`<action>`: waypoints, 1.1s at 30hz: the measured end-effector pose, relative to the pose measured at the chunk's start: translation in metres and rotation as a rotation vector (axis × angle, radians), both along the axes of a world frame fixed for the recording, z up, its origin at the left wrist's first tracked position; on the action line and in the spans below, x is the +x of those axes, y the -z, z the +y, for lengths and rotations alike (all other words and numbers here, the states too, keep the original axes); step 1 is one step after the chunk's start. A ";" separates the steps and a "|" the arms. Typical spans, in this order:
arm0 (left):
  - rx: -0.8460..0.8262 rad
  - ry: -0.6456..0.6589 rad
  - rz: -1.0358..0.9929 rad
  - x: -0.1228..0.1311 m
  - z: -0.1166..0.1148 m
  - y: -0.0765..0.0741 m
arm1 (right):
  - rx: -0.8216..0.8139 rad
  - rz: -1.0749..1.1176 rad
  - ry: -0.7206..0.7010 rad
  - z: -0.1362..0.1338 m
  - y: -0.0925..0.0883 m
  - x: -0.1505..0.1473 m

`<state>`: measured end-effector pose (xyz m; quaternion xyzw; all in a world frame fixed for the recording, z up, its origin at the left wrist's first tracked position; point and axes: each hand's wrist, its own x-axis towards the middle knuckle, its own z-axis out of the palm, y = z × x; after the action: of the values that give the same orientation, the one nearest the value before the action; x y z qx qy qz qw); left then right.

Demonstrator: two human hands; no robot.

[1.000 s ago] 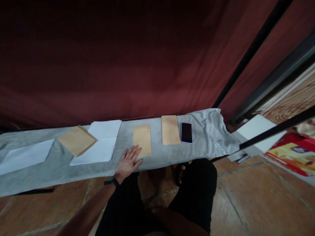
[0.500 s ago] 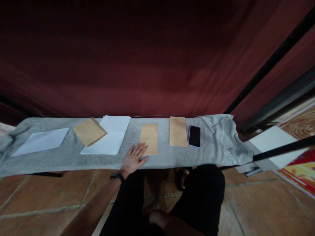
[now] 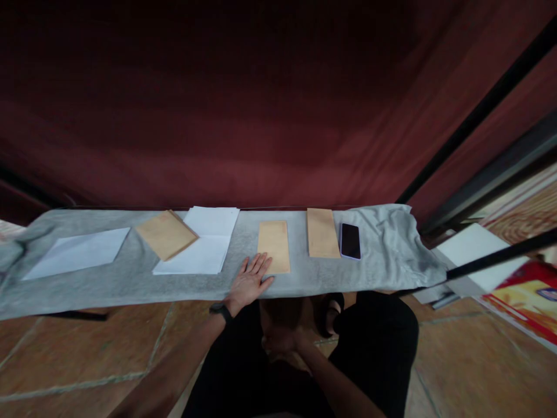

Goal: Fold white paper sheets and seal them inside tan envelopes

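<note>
My left hand (image 3: 251, 284) lies flat with its fingers spread, the fingertips on the lower left part of a brown paper envelope (image 3: 274, 241) and the palm at the front edge of the grey cloth. Low between my knees, below the tabletop, is my right hand (image 3: 279, 341); it is dim and blurred, so its fingers cannot be made out. Another brown envelope (image 3: 322, 235) lies further right, beside a dark-screened phone (image 3: 350, 241) with a light purple edge. To the left, a stack of brown envelopes (image 3: 165, 235) overlaps a pile of folded white paper (image 3: 200, 253).
A grey cloth (image 3: 143, 290) covers the narrow table. At its left end lies more white paper (image 3: 78, 251). A dark red panel (image 3: 261, 174) stands behind. On the right are black metal bars (image 3: 478, 125), a white box (image 3: 481, 249) and a red-and-yellow package (image 3: 531, 296).
My right hand has come forward from low near my lap to between my knees. My left hand stays on the envelope. The whole view has shifted slightly, so the tabletop items appear further right.
</note>
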<state>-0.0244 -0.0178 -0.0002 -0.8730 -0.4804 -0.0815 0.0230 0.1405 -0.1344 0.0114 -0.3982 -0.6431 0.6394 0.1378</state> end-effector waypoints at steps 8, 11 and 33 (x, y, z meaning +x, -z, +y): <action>-0.045 -0.003 -0.027 0.023 0.009 0.001 | 0.526 -0.045 0.606 0.085 -0.022 0.028; -0.078 -0.045 -0.044 0.043 0.022 0.008 | 0.740 -0.356 0.612 0.117 -0.026 0.030; -0.128 -0.065 -0.107 0.066 0.151 0.003 | 0.873 -0.808 0.497 0.134 0.013 0.014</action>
<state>0.0418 0.1331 -0.0032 -0.8510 -0.5132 -0.0965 -0.0557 0.1544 -0.0008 -0.0013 -0.6519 -0.7339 0.0675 0.1783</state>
